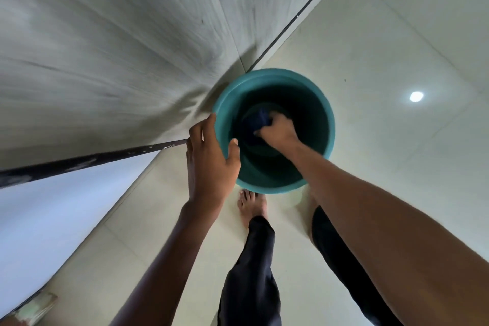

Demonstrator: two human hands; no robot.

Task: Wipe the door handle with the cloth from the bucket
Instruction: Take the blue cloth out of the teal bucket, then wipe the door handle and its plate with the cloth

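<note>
A teal plastic bucket [321, 114] stands on the pale tiled floor just ahead of my feet. My left hand [210, 164] grips its near-left rim, thumb inside and fingers outside. My right hand [277, 131] reaches down inside the bucket with its fingers closed on a dark blue cloth [258, 120] at the bottom. Part of the cloth is hidden under my hand. The door handle is not in view.
A grey wood-grain door or wall panel [119, 47] rises at the left, right beside the bucket. A dark strip [79, 163] runs along its lower edge. My bare left foot [250, 206] and dark trouser legs are below the bucket. Tiled floor [397, 47] spreads to the right.
</note>
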